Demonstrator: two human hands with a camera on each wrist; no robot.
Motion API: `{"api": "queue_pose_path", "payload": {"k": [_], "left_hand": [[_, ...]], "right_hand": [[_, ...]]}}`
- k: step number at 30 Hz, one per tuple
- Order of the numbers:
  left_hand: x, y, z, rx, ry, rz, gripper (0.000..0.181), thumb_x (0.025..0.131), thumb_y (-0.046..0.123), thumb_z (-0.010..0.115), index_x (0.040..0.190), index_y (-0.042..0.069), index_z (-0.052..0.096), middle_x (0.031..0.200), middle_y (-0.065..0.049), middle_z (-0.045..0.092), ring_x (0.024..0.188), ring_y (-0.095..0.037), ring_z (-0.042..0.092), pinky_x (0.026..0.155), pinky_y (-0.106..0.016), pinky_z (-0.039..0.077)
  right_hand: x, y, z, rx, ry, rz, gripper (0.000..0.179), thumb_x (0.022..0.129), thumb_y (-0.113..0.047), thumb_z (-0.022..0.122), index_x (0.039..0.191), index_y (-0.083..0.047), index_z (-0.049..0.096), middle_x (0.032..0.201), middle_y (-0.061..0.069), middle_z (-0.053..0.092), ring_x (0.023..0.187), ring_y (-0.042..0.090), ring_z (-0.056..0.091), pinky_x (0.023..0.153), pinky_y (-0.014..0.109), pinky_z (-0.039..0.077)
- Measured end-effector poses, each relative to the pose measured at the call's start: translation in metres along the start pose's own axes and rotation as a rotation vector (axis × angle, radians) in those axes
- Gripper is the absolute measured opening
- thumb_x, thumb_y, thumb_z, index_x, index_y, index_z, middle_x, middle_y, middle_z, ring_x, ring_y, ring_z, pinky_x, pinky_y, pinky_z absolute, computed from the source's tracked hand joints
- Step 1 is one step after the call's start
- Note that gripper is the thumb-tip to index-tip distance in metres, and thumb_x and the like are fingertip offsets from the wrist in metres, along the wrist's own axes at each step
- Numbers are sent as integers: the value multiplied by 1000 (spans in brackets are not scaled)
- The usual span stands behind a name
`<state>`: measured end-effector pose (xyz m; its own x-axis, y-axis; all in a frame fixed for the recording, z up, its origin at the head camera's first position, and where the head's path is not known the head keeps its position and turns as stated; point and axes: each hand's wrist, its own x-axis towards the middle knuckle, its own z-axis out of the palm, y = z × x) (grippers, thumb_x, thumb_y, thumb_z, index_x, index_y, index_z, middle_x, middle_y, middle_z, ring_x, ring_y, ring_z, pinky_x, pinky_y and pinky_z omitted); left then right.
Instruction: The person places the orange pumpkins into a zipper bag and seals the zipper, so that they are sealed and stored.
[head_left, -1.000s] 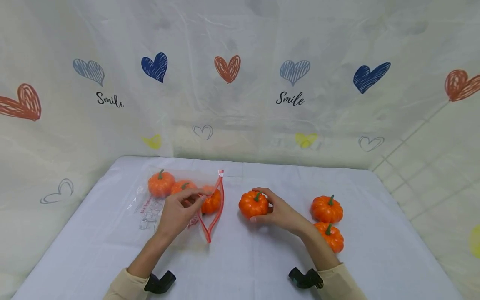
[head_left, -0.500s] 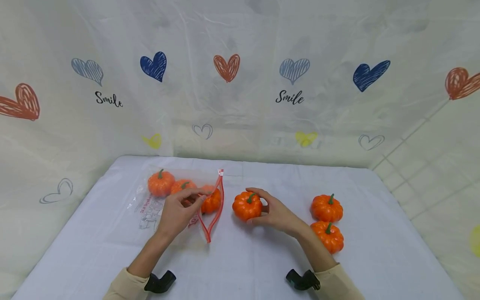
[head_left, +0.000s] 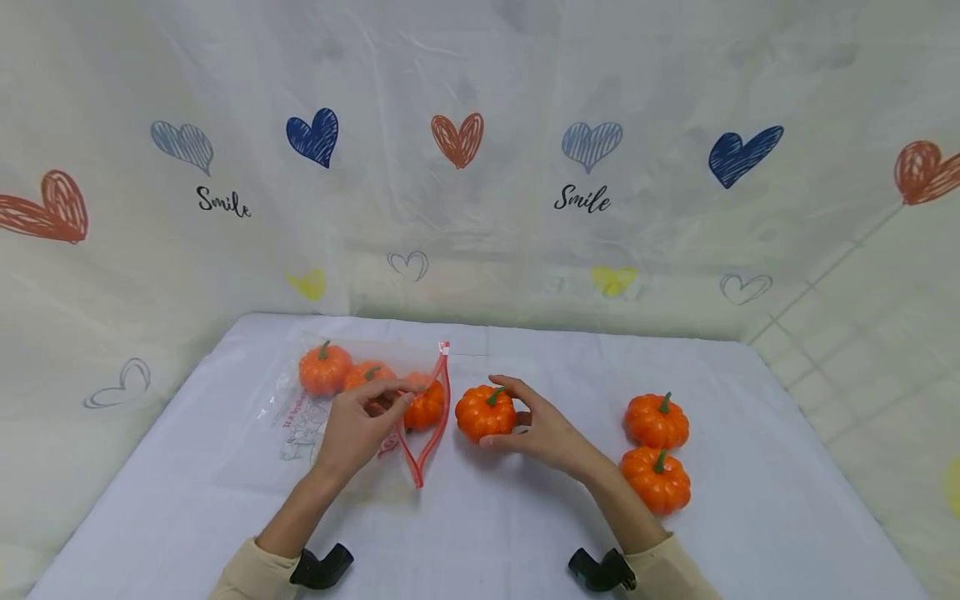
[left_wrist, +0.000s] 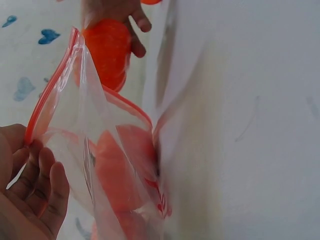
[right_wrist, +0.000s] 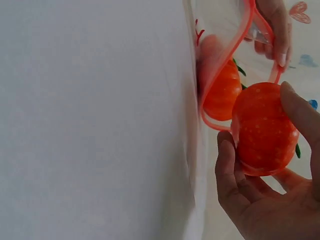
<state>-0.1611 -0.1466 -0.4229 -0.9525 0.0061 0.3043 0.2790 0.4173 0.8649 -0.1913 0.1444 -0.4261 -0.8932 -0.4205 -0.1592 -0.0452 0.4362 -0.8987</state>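
My left hand (head_left: 363, 425) pinches the red zip rim of a clear zip bag (head_left: 303, 425), whose mouth gapes toward the right. Inside the bag lie three small orange pumpkins; one pumpkin (head_left: 426, 407) sits right at the mouth, and another (head_left: 325, 369) is at the far left end. My right hand (head_left: 543, 425) grips a small orange pumpkin (head_left: 483, 414) with a green stem, just right of the bag's mouth. The right wrist view shows fingers and thumb round this held pumpkin (right_wrist: 262, 130), close to the red rim (right_wrist: 215, 82).
Two more orange pumpkins, one (head_left: 657, 421) behind the other (head_left: 656, 481), stand on the right of the white-covered table (head_left: 750, 467), near my right forearm. A pale sheet (head_left: 510, 225) printed with hearts hangs behind the table.
My right hand has carried its pumpkin leftward, nearer to the bag's mouth. The left hand keeps its pinch on the rim and the bag has stayed in place.
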Motion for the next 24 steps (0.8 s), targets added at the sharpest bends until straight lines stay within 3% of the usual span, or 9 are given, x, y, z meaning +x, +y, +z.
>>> {"api": "queue_pose_path", "payload": {"k": [8, 16, 24], "left_hand": [[0, 0, 0, 7, 8, 5, 12, 96, 26, 76, 107, 27, 81, 87, 6, 71, 81, -12, 63, 73, -20, 53], [0, 0, 0, 13, 10, 3, 11, 96, 25, 76, 106, 27, 81, 87, 6, 72, 81, -11, 64, 73, -20, 54], [0, -1, 1, 9, 10, 20, 12, 96, 26, 76, 107, 25, 81, 87, 6, 72, 80, -11, 63, 73, -20, 54]], "right_hand": [[2, -5, 9, -16, -36, -83, 78, 84, -35, 88, 151, -30, 47, 156, 9, 48, 100, 23, 72, 85, 32, 60], [3, -13, 17, 43, -58, -123, 78, 86, -31, 86, 154, -27, 47, 162, 5, 43, 125, 34, 67, 103, 45, 58], [3, -16, 22, 114, -110, -99, 75, 88, -29, 85, 153, -30, 48, 160, 5, 45, 120, 30, 70, 99, 42, 60]]}}
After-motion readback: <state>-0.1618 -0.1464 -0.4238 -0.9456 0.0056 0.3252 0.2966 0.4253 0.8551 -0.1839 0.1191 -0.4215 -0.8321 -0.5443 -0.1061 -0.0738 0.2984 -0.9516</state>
